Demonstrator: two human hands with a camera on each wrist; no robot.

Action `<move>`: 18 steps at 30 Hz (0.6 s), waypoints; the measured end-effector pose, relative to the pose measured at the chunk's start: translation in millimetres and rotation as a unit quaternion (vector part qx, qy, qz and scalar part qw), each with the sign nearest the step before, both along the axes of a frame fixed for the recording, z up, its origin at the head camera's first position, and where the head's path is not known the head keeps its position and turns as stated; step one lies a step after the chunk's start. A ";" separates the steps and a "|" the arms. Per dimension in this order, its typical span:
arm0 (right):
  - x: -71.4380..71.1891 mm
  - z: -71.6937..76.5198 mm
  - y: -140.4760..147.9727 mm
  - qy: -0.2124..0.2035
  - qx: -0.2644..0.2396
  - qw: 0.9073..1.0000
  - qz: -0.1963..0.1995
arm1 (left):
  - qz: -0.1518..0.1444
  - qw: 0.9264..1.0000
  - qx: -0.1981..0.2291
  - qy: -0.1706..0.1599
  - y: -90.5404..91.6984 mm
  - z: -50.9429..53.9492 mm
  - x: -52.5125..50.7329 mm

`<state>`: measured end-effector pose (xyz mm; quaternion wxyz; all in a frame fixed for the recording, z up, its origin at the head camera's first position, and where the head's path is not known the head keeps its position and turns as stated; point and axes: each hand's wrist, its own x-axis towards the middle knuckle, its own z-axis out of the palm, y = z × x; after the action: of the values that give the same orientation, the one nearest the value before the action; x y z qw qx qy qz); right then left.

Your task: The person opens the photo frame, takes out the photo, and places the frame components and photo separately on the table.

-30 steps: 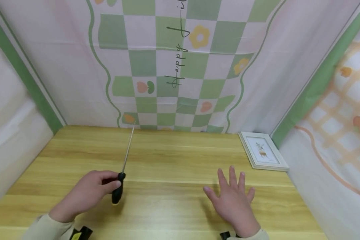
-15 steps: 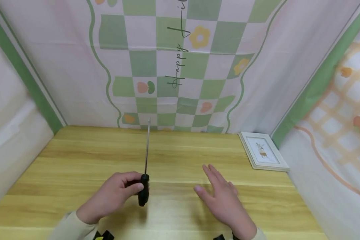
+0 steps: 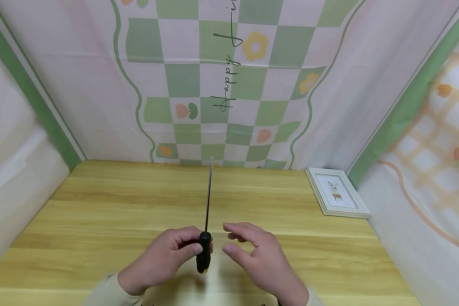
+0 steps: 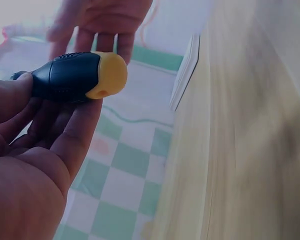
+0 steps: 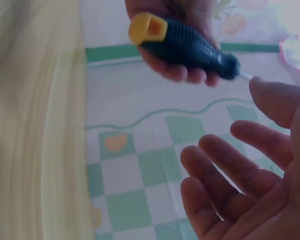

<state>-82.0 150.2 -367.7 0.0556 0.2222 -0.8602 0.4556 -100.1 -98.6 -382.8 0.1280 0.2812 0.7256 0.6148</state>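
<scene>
A screwdriver (image 3: 204,253) with a black handle, a yellow end cap and a long thin metal shaft is held above the table. My left hand (image 3: 162,258) grips its handle between thumb and fingers, the shaft pointing toward the back wall. In the left wrist view the yellow cap (image 4: 113,75) faces the camera. Just right of the handle is my right hand (image 3: 264,259), its fingers loosely bent and holding nothing. The right wrist view shows a gap between those fingers (image 5: 225,160) and the screwdriver handle (image 5: 187,45).
The wood-grain table (image 3: 99,199) spreads under both hands. A white picture frame (image 3: 338,193) lies at its back right corner. Behind the table hangs a green-and-white checked cloth (image 3: 214,85), with further printed cloths at both sides.
My left hand has carried the screwdriver to the right, toward the middle. My right hand has moved left toward it, its spread fingers drawing together and bending.
</scene>
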 end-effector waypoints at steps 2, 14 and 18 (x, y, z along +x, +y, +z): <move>0.3 1.7 -4.0 0.001 -0.005 1.000 0.005 | -0.009 1.000 0.005 0.002 2.3 -0.4 0.8; 1.8 -0.7 -14.4 0.005 -0.060 0.998 0.030 | -0.046 0.999 0.002 0.022 11.2 0.2 4.5; 3.0 -0.6 -15.3 0.007 -0.071 0.997 0.030 | -0.051 0.999 0.004 0.016 12.7 0.7 4.0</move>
<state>-79.0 134.9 -368.3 0.0637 0.2468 -0.8183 0.5151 -96.1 -85.9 -382.0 0.1462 0.3280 0.7098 0.6060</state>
